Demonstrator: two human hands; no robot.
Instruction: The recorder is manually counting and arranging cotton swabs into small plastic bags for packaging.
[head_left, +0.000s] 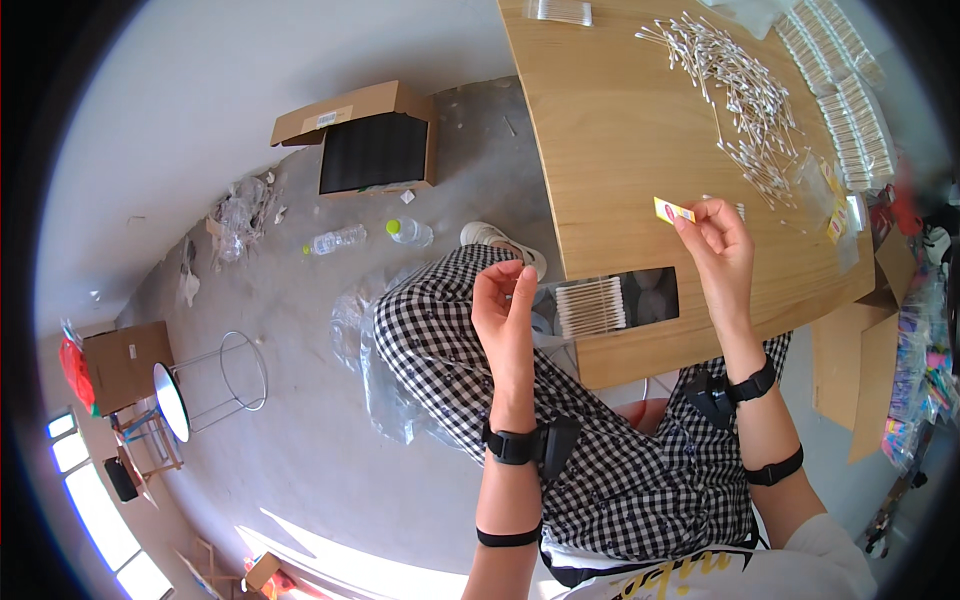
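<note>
Over the table's near part, my right hand (717, 245) pinches a small yellow-and-white label (674, 211) with a red mark on it. My left hand (503, 308) is raised over my knee, left of the table corner, its fingers curled toward the thumb. Whether anything sits between those fingers is too small to make out. Between and below the hands, a row of cotton swabs (591, 307) lies side by side at the table's near corner, beside a dark rectangular area (655, 293). A large heap of loose cotton swabs (745, 95) spreads over the far side of the wooden table (610, 130).
Packed cotton swabs (850, 120) line the table's far right edge, near clear bags with yellow labels (838, 218). Another swab pack (562, 12) lies at the far edge. On the floor are an open cardboard box (405, 105), bottles (410, 232), crumpled plastic (400, 400) and a stool (172, 402).
</note>
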